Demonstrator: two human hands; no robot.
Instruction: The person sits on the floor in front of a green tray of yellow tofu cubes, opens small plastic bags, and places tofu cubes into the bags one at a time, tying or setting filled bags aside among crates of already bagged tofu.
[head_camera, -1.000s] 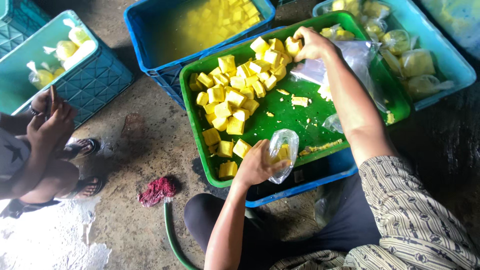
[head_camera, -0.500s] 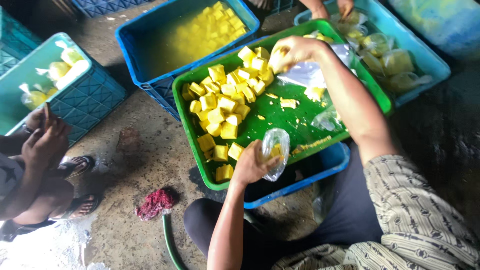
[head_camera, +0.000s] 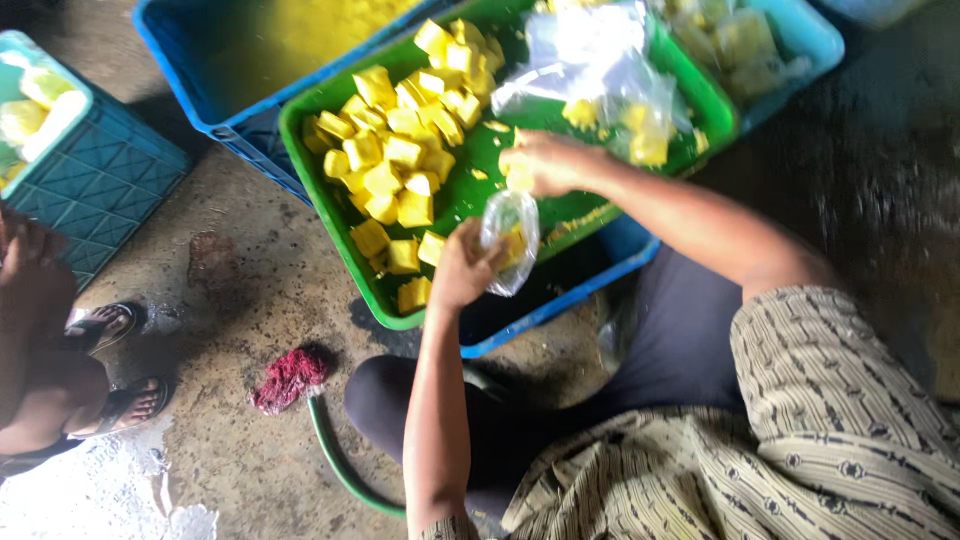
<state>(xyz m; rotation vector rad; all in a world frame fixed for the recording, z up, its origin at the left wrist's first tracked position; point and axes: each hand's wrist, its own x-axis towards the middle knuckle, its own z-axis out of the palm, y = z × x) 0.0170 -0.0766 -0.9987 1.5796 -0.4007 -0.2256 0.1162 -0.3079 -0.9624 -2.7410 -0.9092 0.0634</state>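
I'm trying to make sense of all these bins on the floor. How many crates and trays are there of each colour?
Green tray, holding the yellow cubes: 1
Blue crates, one behind the tray and one beneath it: 2
Teal crates, one on the left and one at upper right: 2
Total: 5

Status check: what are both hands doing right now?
Left hand holds clear bag open. Right hand brings yellow cubes to it, above green tray. Nothing in between.
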